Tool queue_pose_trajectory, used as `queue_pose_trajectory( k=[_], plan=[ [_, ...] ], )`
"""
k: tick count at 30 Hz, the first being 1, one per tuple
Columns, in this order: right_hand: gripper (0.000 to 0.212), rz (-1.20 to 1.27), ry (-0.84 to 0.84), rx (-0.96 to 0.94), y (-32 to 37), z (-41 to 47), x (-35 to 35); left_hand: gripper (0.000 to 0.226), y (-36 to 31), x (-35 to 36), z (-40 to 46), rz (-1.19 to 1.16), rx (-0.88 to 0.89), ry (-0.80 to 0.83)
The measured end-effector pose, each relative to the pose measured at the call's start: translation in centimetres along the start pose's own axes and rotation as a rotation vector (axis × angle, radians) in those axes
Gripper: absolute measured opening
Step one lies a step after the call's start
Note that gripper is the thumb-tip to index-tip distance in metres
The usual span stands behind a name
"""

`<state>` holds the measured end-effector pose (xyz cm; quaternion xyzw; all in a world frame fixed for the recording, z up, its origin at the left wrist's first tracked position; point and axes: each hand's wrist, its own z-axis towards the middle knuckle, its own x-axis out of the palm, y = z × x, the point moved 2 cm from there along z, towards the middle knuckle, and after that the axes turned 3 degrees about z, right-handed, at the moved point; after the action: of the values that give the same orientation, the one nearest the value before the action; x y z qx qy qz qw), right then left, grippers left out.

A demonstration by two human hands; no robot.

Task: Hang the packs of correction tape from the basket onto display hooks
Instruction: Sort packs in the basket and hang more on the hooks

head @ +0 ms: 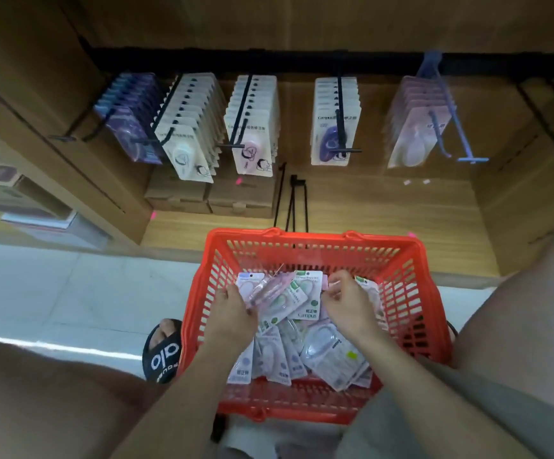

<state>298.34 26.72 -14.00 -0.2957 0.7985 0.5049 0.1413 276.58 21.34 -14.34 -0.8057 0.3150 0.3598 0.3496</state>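
A red plastic basket stands on the floor in front of me, holding several loose packs of correction tape. My left hand is inside the basket and grips a pink pack that tilts up out of the pile. My right hand is beside it with curled fingers pinching the top edge of another pack near the basket's right wall. Above, black display hooks on a dark rail carry rows of hanging packs. A blue hook at the right bears pink packs.
Empty black hooks stick out at the far right of the rail. Brown cartons sit on the wooden shelf under the hanging packs, with loose black hooks leaning beside them. My knees frame the basket, and a black sandal is at its left.
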Motion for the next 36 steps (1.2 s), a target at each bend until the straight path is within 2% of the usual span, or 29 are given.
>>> queue_pose_trajectory(
  k=[3, 6, 9, 12, 14, 16, 19, 23, 25, 27, 29, 31, 34, 36],
  plan=[
    [0.055, -0.372, 0.231, 0.161, -4.9, 0.5, 2.8, 0.074, 2.7, 2.6, 0.2, 0.086, -0.157, 0.114],
    [0.064, -0.627, 0.216, 0.18, -6.8, 0.3, 3.3, 0.087, 3.7, 4.2, 0.6, 0.013, -0.208, 0.129],
    [0.068, -0.651, 0.17, 0.221, -6.8, 1.1, 3.0, 0.082, 3.8, 4.7, 0.9, 0.013, -0.201, 0.053],
    [0.078, -0.59, 0.168, 0.36, -7.4, 1.7, 2.2, 0.076, 3.4, 5.0, 0.7, 0.028, -0.203, -0.009],
    [0.082, -0.549, 0.189, 0.437, -8.4, 1.6, 1.8, 0.071, 3.2, 5.3, 0.5, -0.054, -0.205, -0.047],
    [0.079, -0.557, 0.184, 0.458, -9.3, 1.3, 1.7, 0.062, 3.1, 5.7, 0.5, -0.163, -0.194, -0.05],
    [0.064, -0.563, 0.178, 0.442, -10.0, 1.2, 1.5, 0.045, 3.0, 6.2, 0.7, -0.237, -0.115, 0.001],
    [0.042, -0.598, 0.13, 0.36, -9.7, 1.2, 0.6, 0.034, 2.6, 6.9, 0.5, -0.229, 0.019, 0.106],
    [0.025, -0.608, 0.149, 0.304, -9.1, 1.1, 0.5, 0.033, 2.8, 7.3, 0.5, -0.207, 0.045, 0.132],
    [0.005, -0.58, 0.192, 0.244, -8.4, 1.1, 0.7, 0.024, 3.4, 7.4, 0.8, -0.219, -0.008, 0.064],
    [0.013, -0.505, 0.228, 0.182, -7.7, 1.1, 1.0, 0.017, 4.0, 7.2, 1.0, -0.27, -0.091, -0.038],
    [0.021, -0.388, 0.246, 0.129, -7.0, 1.0, 1.2, 0.021, 4.1, 7.2, 1.0, -0.319, -0.127, -0.077],
    [0.034, -0.256, 0.291, 0.087, -6.3, 1.1, 1.4, 0.023, 4.0, 7.4, 0.9, -0.345, -0.134, -0.042],
    [0.029, -0.218, 0.32, 0.069, -6.4, 1.0, 1.7, 0.025, 3.9, 7.8, 1.1, -0.298, -0.099, 0.011]
  ],
)
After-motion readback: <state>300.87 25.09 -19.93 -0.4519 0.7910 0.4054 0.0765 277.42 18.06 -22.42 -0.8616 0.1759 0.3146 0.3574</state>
